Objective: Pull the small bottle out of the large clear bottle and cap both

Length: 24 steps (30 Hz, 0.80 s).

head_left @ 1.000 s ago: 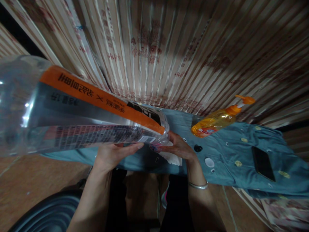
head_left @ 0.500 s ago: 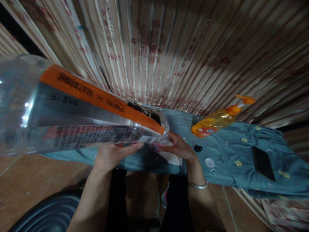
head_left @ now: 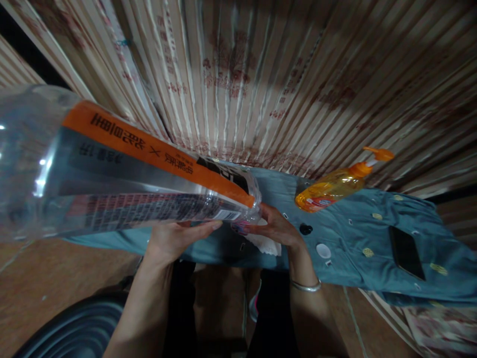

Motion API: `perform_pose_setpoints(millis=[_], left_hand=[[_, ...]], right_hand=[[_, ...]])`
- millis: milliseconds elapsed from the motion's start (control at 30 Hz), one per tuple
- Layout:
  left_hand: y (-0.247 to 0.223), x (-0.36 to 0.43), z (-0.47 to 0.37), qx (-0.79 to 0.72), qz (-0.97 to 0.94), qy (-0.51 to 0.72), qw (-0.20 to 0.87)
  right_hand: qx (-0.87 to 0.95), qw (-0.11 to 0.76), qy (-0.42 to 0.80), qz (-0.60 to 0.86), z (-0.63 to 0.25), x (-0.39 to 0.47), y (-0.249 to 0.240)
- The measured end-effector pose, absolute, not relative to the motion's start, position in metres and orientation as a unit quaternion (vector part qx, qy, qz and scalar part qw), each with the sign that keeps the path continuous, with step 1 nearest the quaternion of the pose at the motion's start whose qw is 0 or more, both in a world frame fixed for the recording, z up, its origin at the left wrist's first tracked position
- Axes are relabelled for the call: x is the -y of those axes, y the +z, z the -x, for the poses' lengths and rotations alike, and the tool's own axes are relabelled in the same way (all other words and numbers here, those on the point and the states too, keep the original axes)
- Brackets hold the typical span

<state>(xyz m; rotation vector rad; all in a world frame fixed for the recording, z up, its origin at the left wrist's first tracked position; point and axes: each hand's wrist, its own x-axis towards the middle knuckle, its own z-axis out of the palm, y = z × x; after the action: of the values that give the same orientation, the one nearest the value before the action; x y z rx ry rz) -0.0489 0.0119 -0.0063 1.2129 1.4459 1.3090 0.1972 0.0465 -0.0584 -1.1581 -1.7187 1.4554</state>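
A large clear plastic bottle [head_left: 141, 174] with an orange and grey label lies across the left half of the view, its wide left end near the camera and cut off by the frame edge. My left hand [head_left: 175, 238] grips it from below, thumb along the lower side. At the bottle's far right end, my right hand [head_left: 274, 226] holds on with fingers around the edge; part of those fingers is hidden. Under that hand a white tissue [head_left: 264, 243] shows on the cloth, with a small pinkish thing beside it that I cannot make out.
On the teal cloth [head_left: 350, 253] stand or lie an orange pump bottle [head_left: 331, 189], a small black piece [head_left: 306, 228], a white disc [head_left: 323, 250] and a phone [head_left: 406, 252]. Behind hangs a pleated curtain [head_left: 238, 89]. A dark ribbed round stool [head_left: 74, 328] is at lower left.
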Motion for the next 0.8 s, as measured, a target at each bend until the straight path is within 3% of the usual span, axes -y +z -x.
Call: perform_pose_setpoints(millis=[800], left_hand=[[-0.0037,-0.0098,0.0485,-0.564,-0.463,0.523,0.441]], right_hand=[[0.647,0.299,0.546,0.44,-0.1974,-0.0461,-0.0584]])
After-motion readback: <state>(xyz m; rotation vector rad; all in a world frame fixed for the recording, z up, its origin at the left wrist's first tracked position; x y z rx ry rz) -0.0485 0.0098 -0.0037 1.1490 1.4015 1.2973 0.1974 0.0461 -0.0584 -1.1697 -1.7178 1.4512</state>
